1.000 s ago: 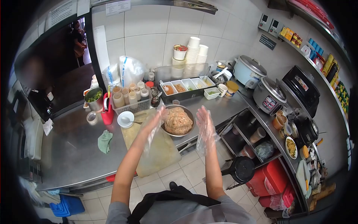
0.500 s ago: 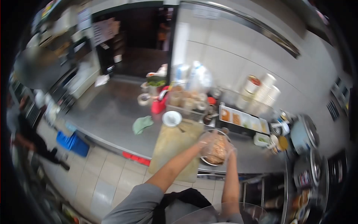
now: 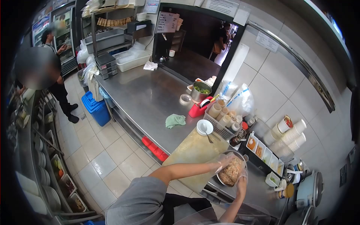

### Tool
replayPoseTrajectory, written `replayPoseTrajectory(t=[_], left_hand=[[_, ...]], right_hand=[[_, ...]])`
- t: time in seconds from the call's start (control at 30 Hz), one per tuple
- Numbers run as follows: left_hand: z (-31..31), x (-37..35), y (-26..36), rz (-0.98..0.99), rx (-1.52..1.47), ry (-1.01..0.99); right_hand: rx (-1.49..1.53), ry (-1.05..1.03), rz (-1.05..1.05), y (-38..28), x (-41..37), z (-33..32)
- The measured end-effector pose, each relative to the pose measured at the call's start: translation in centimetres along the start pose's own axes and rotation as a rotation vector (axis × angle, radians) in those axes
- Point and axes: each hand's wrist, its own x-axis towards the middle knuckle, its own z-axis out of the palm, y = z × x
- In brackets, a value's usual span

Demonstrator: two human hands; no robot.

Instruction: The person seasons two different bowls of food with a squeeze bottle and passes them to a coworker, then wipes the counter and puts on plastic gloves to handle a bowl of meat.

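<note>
A round metal bowl (image 3: pixel 224 182) full of a pale reddish minced mixture (image 3: pixel 230 171) stands at the right end of the yellowish cutting board (image 3: pixel 195 156). My left hand (image 3: pixel 224 162), in a clear plastic glove, touches the mixture at the bowl's upper left. At the bowl's right side is my right hand (image 3: pixel 242 180), gloved too, against the mixture and the rim. The fingers of both hands are blurred under the plastic. A small white bowl (image 3: pixel 204 127) and a spoon (image 3: pixel 209 138) rest at the board's far end.
A green cloth (image 3: pixel 175 120), a tape roll (image 3: pixel 185 99) and a basket of bottles (image 3: pixel 221 120) are on the steel counter (image 3: pixel 144 99). Right of the board stands a tray of toppings (image 3: pixel 263 154). Large pots (image 3: pixel 310 189) are at far right. Two people (image 3: pixel 60 88) stand at far left.
The head view has swung left, showing more of the kitchen's left side, so counter and bowl appear shifted right and down. Both hands remain at the bowl.
</note>
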Motion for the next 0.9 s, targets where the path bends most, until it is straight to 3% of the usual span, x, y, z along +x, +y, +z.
replayPoseTrajectory(t=[0.03,0.07,0.17,0.27,0.33,0.37,0.43,0.5,0.57,0.63,0.8,0.9], left_hand=[[-0.2,0.9,-1.7,-0.001,0.099,0.018],[0.1,0.3,-1.7,0.128,0.188,0.049],[0.2,-2.5,1.1,0.040,-0.195,-0.114],[0.5,0.1,-0.8,0.045,-0.204,-0.155],[0.7,3.3,-3.6,0.076,-0.158,-0.115],[1.2,4.3,-5.1,0.082,-0.140,-0.087],[1.8,3.1,-4.5,0.098,-0.098,0.025],[1.2,0.9,-2.8,0.068,-0.298,-0.079],[0.0,-4.5,2.0,0.054,-0.421,-0.150],[0.5,-4.5,0.6,0.158,-0.391,-0.126],[0.2,-5.3,1.6,0.075,-0.355,-0.112],[-0.2,-6.3,4.1,0.090,-0.088,-0.049]], right_hand=[[0.002,0.013,0.008,0.1,-0.4,-0.1],[0.009,0.025,0.020,0.2,-0.7,0.0],[0.036,0.063,0.059,0.2,-0.8,0.5],[0.112,0.105,0.074,0.7,-0.7,1.0],[0.275,0.038,-0.107,4.7,1.1,0.4],[0.211,0.060,-0.050,2.8,0.3,0.5],[0.152,0.087,-0.035,0.5,-0.9,0.3],[0.172,0.094,-0.120,1.9,-0.3,-0.3],[0.362,0.028,-0.059,0.8,0.0,0.2],[0.379,-0.048,-0.031,-0.3,0.6,0.2],[0.588,-0.004,0.053,0.3,2.2,1.5],[0.654,-0.021,0.064,-0.1,2.0,2.2]])
